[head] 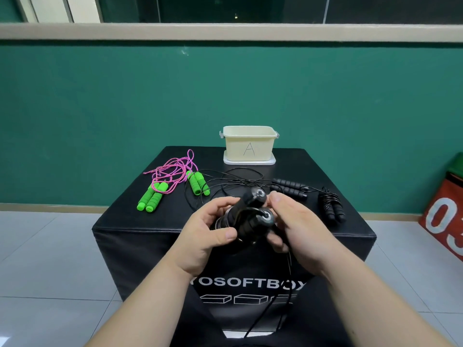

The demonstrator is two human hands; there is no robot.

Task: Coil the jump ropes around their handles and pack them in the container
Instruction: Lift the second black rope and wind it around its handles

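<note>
My left hand (208,229) grips a pair of black jump-rope handles (250,214) held together above the box's front edge, with thin black cord wound around them. My right hand (293,221) pinches the same handles and cord from the right; a loose length of black cord (288,284) hangs down from it. The cream container (249,144), marked "A", stands open at the back of the black box. Two pairs of green foam handles (152,197) with tangled pink rope (172,169) lie at the left.
The black padded box (150,221) serves as the table. A coiled black rope with foam handles (330,206) lies at the right, another pair of black foam handles (288,187) with loose black cord (225,179) lies mid-table. A red box (446,221) stands on the floor at right.
</note>
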